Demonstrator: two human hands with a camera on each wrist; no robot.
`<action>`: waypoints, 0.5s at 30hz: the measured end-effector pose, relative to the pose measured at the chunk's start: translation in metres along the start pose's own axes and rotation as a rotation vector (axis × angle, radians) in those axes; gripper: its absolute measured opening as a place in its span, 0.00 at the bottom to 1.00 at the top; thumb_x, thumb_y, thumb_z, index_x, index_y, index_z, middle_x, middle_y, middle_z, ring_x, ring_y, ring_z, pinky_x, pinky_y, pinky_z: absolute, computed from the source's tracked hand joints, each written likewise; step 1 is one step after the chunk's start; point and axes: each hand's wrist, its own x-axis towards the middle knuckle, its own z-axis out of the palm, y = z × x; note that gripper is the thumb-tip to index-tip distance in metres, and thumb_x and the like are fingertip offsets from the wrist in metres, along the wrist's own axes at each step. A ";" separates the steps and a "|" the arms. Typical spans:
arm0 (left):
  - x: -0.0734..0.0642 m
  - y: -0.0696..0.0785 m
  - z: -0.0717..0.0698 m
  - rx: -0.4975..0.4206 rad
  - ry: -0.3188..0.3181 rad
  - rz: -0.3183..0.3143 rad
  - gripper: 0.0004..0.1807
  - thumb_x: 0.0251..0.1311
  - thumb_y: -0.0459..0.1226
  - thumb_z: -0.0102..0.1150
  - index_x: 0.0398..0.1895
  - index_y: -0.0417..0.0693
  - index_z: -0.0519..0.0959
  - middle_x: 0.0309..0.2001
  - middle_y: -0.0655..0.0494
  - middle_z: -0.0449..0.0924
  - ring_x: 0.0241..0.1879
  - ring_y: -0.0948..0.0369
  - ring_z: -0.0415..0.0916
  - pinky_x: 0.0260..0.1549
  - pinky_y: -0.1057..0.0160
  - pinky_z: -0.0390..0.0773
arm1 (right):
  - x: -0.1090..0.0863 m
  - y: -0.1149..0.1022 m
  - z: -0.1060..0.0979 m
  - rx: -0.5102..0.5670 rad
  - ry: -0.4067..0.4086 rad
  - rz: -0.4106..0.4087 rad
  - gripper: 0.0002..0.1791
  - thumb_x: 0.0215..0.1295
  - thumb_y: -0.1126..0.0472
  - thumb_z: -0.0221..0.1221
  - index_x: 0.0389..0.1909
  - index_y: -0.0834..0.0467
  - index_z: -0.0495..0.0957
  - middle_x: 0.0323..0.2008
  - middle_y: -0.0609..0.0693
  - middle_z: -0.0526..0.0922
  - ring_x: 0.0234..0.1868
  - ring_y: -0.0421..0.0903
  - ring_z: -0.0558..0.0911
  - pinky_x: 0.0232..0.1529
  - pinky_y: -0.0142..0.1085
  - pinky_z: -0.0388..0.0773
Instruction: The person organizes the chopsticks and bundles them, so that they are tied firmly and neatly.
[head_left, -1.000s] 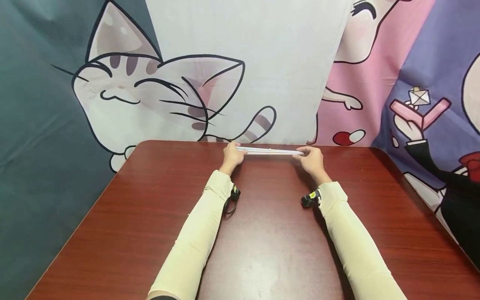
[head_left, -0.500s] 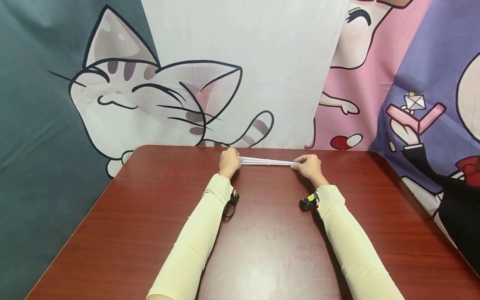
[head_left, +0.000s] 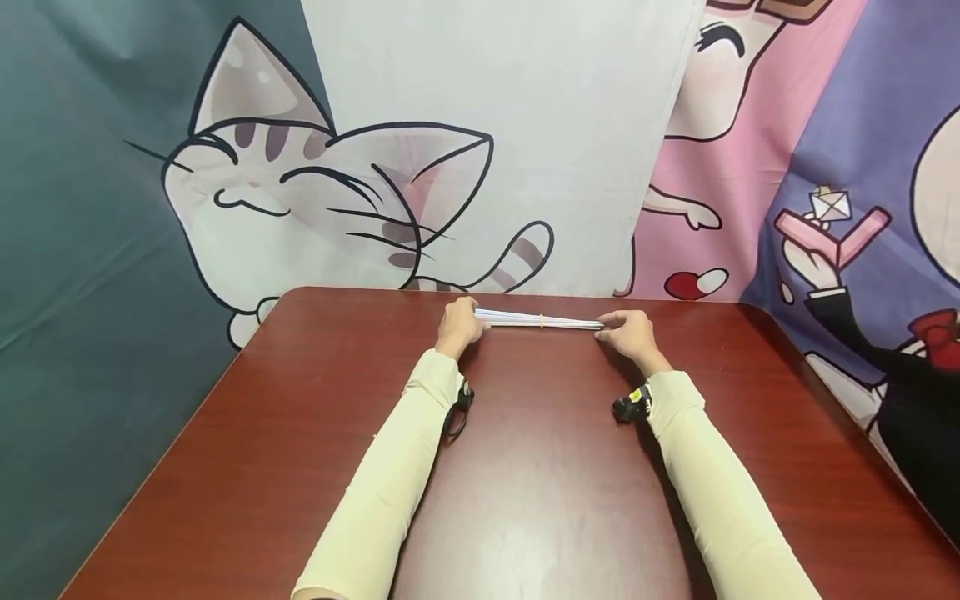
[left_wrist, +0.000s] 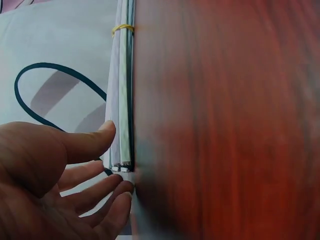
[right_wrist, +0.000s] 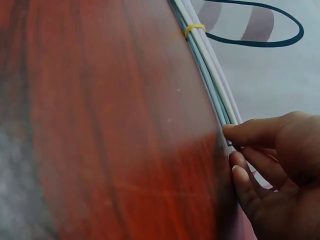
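Note:
A bundle of thin pale strips [head_left: 517, 319] lies along the table's far edge, with a yellow rubber band [left_wrist: 123, 29] around its middle. At its left end, my left hand [head_left: 459, 325] holds it; in the left wrist view the thumb lies against the side of the strips and the fingers curve around near their ends. My right hand [head_left: 628, 335] pinches the right end between thumb and fingers, as the right wrist view shows close up. White, light green and dark bluish strips show side by side, slightly spread at the left end.
A reddish-brown wooden table [head_left: 517, 467] with a glossy top reaches from the person to the back wall. Behind it hangs a printed cloth [head_left: 585, 150] with a cartoon cat. Dark wrist cameras [head_left: 630, 407] sit below each sleeve cuff.
Both hands and the bundle have come slightly nearer from the far edge. The right hand has shifted a little to the right, and the view has tilted slightly.

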 end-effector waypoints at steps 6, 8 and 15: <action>0.004 0.003 -0.002 0.075 0.045 0.029 0.20 0.52 0.35 0.61 0.50 0.51 0.77 0.49 0.49 0.77 0.48 0.50 0.75 0.40 0.48 0.75 | 0.004 -0.001 0.002 0.001 0.044 0.008 0.13 0.50 0.59 0.66 0.36 0.61 0.84 0.40 0.59 0.83 0.50 0.60 0.74 0.56 0.50 0.59; 0.006 0.002 -0.001 0.086 0.066 0.029 0.17 0.52 0.32 0.57 0.47 0.51 0.78 0.46 0.49 0.78 0.45 0.50 0.76 0.39 0.48 0.75 | 0.005 -0.001 0.004 0.007 0.059 0.014 0.12 0.50 0.60 0.66 0.36 0.61 0.85 0.39 0.59 0.83 0.50 0.59 0.74 0.57 0.50 0.56; 0.006 -0.001 0.002 0.062 0.102 0.026 0.12 0.51 0.32 0.58 0.39 0.51 0.81 0.42 0.47 0.77 0.41 0.48 0.77 0.37 0.49 0.75 | 0.004 0.004 0.007 0.002 0.089 -0.007 0.08 0.48 0.63 0.67 0.30 0.61 0.86 0.37 0.54 0.85 0.49 0.52 0.79 0.58 0.46 0.56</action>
